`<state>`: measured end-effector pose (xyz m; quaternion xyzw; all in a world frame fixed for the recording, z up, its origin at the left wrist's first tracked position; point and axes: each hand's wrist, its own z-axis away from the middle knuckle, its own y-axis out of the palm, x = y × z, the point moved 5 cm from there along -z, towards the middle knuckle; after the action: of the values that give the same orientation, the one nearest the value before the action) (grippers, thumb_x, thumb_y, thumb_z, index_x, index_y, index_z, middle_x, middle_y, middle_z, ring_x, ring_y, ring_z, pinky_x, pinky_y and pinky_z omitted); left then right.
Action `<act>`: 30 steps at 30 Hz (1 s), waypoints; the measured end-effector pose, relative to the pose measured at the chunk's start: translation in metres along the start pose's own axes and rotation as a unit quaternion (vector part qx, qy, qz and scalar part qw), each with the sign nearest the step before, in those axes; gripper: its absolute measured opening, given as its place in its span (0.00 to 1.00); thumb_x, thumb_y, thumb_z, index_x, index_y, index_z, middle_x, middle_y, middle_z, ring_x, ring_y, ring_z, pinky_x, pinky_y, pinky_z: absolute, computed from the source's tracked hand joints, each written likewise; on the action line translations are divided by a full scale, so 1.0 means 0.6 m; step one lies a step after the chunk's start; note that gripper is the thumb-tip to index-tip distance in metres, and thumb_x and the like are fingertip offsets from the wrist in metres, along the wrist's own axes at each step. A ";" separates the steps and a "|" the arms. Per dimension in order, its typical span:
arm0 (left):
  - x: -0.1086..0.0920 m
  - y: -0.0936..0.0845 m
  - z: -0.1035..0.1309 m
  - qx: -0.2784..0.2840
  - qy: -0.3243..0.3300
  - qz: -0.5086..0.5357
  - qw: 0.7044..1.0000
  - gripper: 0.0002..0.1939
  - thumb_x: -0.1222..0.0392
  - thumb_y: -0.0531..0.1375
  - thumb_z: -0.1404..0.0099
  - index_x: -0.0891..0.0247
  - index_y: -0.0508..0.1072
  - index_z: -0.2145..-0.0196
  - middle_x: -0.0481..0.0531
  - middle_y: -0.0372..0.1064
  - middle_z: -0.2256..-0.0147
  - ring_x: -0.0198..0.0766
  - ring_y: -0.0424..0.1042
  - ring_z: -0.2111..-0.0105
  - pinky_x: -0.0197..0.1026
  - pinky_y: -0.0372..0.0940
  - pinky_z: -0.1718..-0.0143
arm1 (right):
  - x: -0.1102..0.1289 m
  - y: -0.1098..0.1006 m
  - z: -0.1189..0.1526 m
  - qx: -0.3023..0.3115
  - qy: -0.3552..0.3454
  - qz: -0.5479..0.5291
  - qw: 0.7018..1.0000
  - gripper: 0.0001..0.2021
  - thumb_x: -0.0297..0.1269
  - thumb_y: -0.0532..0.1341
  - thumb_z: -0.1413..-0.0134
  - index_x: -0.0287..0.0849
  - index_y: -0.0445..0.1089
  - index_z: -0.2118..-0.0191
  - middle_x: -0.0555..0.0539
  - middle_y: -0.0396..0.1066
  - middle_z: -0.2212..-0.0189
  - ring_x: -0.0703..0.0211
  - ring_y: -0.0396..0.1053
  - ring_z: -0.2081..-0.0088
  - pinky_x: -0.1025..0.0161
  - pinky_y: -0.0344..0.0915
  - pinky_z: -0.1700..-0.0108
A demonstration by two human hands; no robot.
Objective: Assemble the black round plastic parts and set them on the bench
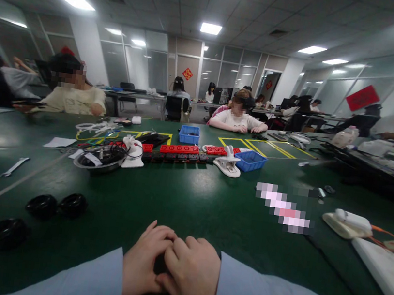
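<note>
My left hand (144, 262) and my right hand (192, 274) rest together at the green table's near edge, in light blue sleeves. Their fingertips touch, and a small gap shows between the palms. The fingers of my left hand are bent and close together, partly hidden by the right hand. My right hand is curled into a loose fist. No object shows in either hand. Nearest on the left lie three black rings, one (41, 205) beside another (73, 204) and the third (5, 233) closer to me.
Farther off are a wrench (14, 167), a metal bowl (99, 167) of cables, white clips (227, 164), red blocks (179, 149) and blue trays (250, 161), (189, 134). A white power strip (382, 276) lies right. A person (239, 119) sits across the table.
</note>
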<state>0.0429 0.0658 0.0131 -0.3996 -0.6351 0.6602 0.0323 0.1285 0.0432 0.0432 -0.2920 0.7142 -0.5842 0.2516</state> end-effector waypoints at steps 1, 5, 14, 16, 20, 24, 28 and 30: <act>0.000 0.000 0.000 0.003 -0.002 0.002 1.000 0.19 0.55 0.66 0.60 0.61 0.69 0.68 0.51 0.65 0.62 0.45 0.63 0.57 0.56 0.40 0.45 | 0.001 0.001 0.000 -0.002 -0.002 0.002 1.000 0.15 0.48 0.56 0.51 0.39 0.65 0.66 0.43 0.66 0.67 0.54 0.64 0.70 0.59 0.59 0.74; -0.001 -0.001 0.001 0.005 -0.005 0.004 1.000 0.16 0.57 0.65 0.59 0.61 0.69 0.69 0.50 0.65 0.63 0.44 0.63 0.57 0.55 0.39 0.44 | 0.001 -0.001 0.000 -0.011 -0.007 0.001 1.000 0.15 0.47 0.56 0.51 0.39 0.64 0.66 0.43 0.66 0.68 0.54 0.63 0.70 0.60 0.58 0.74; 0.011 -0.007 -0.003 -0.047 -0.053 -0.010 0.997 0.14 0.64 0.60 0.58 0.62 0.68 0.69 0.51 0.65 0.64 0.45 0.64 0.59 0.57 0.43 0.46 | -0.024 0.006 -0.011 -0.005 0.015 -0.074 0.997 0.15 0.43 0.56 0.53 0.38 0.62 0.61 0.46 0.65 0.68 0.56 0.61 0.67 0.62 0.57 0.70; 0.014 -0.007 -0.003 -0.047 -0.058 -0.014 0.997 0.14 0.64 0.60 0.58 0.62 0.68 0.69 0.52 0.65 0.63 0.46 0.64 0.59 0.57 0.44 0.47 | -0.026 0.008 -0.013 -0.011 0.012 -0.073 0.997 0.16 0.44 0.56 0.52 0.38 0.63 0.61 0.45 0.65 0.68 0.56 0.61 0.67 0.62 0.57 0.70; 0.017 -0.005 -0.002 -0.059 -0.044 -0.011 0.997 0.18 0.62 0.61 0.58 0.62 0.68 0.65 0.52 0.65 0.62 0.46 0.64 0.58 0.56 0.46 0.47 | -0.025 0.009 -0.015 -0.011 0.002 -0.071 0.997 0.17 0.45 0.57 0.52 0.39 0.63 0.60 0.45 0.66 0.67 0.56 0.62 0.66 0.62 0.57 0.70; 0.018 -0.002 -0.002 -0.066 -0.036 0.000 0.997 0.21 0.61 0.63 0.58 0.62 0.67 0.63 0.53 0.64 0.60 0.47 0.62 0.57 0.55 0.46 0.47 | -0.027 0.013 -0.014 -0.013 0.006 -0.084 0.996 0.17 0.45 0.57 0.53 0.40 0.63 0.60 0.45 0.66 0.66 0.56 0.62 0.66 0.62 0.57 0.69; 0.017 -0.002 0.000 -0.053 -0.034 0.016 0.998 0.19 0.62 0.62 0.57 0.61 0.67 0.64 0.53 0.64 0.60 0.46 0.62 0.57 0.55 0.45 0.46 | -0.033 0.022 -0.014 -0.026 0.022 -0.108 0.994 0.17 0.47 0.58 0.55 0.41 0.63 0.62 0.47 0.65 0.67 0.58 0.62 0.66 0.63 0.56 0.69; 0.016 -0.003 0.000 -0.047 -0.035 0.019 0.998 0.17 0.63 0.61 0.56 0.61 0.67 0.64 0.52 0.64 0.60 0.46 0.62 0.57 0.55 0.44 0.46 | -0.035 0.025 -0.015 -0.027 0.023 -0.112 0.993 0.17 0.47 0.58 0.56 0.41 0.63 0.62 0.48 0.65 0.67 0.58 0.61 0.66 0.63 0.56 0.68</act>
<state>0.0357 0.0713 0.0101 -0.3893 -0.6583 0.6440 -0.0217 0.1352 0.0663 0.0308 -0.3638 0.6977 -0.5960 0.1602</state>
